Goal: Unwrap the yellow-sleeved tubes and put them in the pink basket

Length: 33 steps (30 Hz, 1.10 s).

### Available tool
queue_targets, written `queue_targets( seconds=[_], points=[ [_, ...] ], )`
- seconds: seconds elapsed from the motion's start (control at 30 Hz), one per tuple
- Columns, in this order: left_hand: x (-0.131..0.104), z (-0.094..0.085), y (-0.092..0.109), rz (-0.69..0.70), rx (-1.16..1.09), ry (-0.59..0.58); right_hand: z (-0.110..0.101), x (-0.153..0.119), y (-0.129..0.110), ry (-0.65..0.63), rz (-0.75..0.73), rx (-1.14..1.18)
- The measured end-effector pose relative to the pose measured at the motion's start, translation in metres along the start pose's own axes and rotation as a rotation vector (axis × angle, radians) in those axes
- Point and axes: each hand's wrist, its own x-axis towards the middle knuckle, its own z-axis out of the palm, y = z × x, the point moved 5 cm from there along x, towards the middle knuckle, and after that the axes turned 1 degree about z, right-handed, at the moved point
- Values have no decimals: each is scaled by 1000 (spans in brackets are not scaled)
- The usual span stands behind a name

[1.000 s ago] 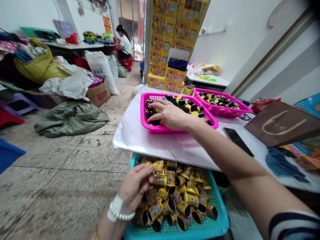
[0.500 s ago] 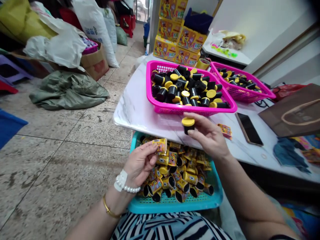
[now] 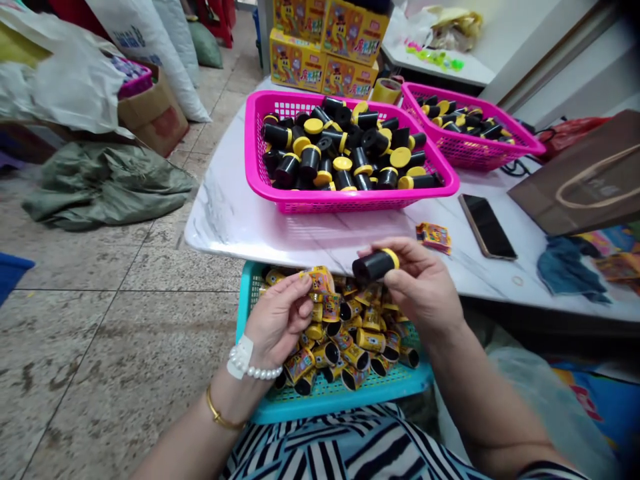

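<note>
My right hand [image 3: 425, 283] grips a small black canister [image 3: 374, 267] by its yellow-capped end, tilted almost onto its side. Between the thumb and fingers of my left hand [image 3: 285, 310] is a yellow printed wrapper sleeve [image 3: 320, 279]. The two items are apart, side by side above a turquoise basket [image 3: 345, 408]. Inside that basket lie many canisters with yellow printed wrappers [image 3: 371, 340]. Behind my hands, a pink basket [image 3: 353, 202] on the table holds a heap of unwrapped black canisters with yellow caps [image 3: 310, 160].
On the white marbled table [image 3: 225, 220] lie a small stack of printed wrappers [image 3: 434, 237], a phone [image 3: 487, 227] and a brown paper bag [image 3: 580, 180]. A second pink basket [image 3: 475, 152] stands behind. Yellow boxes [image 3: 325, 50] are stacked at the back. A green sack [image 3: 105, 180] lies on the floor.
My right hand has turned the canister from upright onto its side and lowered it toward the left hand. The view has shifted, and the left hand still holds the wrapper sleeve.
</note>
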Motion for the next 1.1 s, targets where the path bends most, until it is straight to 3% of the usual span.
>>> queue_targets(
  seconds=[0.2,0.37,0.77,0.97,1.1],
  points=[
    [-2,3,-3,-16,-55,-22,31,-10,8,19,53,49],
    [-4,0,-3,-9,-139,-42,32,-12,1,101,44,-56],
    [-3,0,-8,-39,-187,-69,41,-16,-5,12,27,-186],
    [-1,-1,-8,42,-41,-40,40,-18,-12,-46,-60,-485],
    [-7,0,-1,118,55,-19,41,-15,-9,-74,-111,-457]
  ],
)
